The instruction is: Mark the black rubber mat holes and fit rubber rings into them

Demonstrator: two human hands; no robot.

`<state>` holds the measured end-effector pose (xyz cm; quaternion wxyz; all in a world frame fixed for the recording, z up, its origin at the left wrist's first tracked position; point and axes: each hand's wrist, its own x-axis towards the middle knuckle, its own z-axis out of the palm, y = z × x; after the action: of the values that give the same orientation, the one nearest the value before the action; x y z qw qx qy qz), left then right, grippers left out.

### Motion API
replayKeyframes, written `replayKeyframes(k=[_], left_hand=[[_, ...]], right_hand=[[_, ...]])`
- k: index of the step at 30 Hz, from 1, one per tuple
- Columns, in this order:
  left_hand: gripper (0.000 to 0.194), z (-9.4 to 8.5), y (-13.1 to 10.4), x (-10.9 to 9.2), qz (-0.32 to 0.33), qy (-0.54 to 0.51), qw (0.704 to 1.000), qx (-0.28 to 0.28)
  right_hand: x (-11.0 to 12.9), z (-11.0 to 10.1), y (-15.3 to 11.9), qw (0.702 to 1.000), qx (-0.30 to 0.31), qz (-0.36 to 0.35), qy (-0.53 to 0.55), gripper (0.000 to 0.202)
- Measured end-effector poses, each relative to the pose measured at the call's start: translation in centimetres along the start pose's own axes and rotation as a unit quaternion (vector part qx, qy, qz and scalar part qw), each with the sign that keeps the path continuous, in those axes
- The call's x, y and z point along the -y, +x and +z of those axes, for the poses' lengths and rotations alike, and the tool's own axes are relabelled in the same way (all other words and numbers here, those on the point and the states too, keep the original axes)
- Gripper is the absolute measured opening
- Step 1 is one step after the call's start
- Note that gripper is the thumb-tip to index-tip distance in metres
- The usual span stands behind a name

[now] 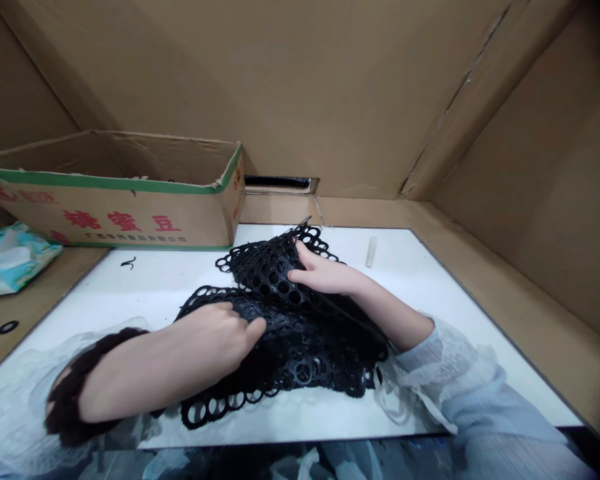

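Note:
A black sheet of rubbery material (300,347), pierced by rows of round holes, lies crumpled and folded over itself in front of me. My right hand (320,267) grips its raised upper fold, thumb on the near face and the other fingers tucked behind. Over the left part of the sheet, my left hand (220,337) is closed, knuckles up. Its fingertips are hidden beneath it, so what they pinch does not show. The far corner of the sheet is bunched beyond my right hand.
The white board (140,287) carries a small clear piece (371,252) and a black scrap (129,263). An open cardboard box (130,213) stands back left, beside a tissue pack (17,257). A black ring (8,327) lies at the left. Cardboard walls (330,100) enclose the workplace.

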<state>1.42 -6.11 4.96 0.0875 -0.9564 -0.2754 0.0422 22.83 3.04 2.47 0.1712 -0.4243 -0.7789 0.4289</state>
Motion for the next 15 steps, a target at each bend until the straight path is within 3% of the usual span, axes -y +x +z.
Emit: replayKeyframes(k=[4,8,12,15], left_hand=[[0.022,-0.4,1.1,0.8,-0.055,0.154,0.981,-0.102],[0.022,-0.3,2.7,2.3,-0.048,0.213,0.958,-0.184],[0.021,-0.1,2.9,3.4,-0.04,0.2,0.95,-0.238],[0.013,-0.3,2.4,3.0,-0.013,0.136,0.952,-0.274]], right_hand=[[0.1,-0.4,-0.3,0.997,0.061,-0.05,0.0,0.115],[0.7,-0.3,-0.6,0.992,0.097,-0.057,-0.056,0.127],[1.2,0.3,-0.6,0.996,0.04,-0.054,-0.066,0.108],[1.2,0.5,-0.4,0.998,-0.002,-0.048,-0.049,0.092]])
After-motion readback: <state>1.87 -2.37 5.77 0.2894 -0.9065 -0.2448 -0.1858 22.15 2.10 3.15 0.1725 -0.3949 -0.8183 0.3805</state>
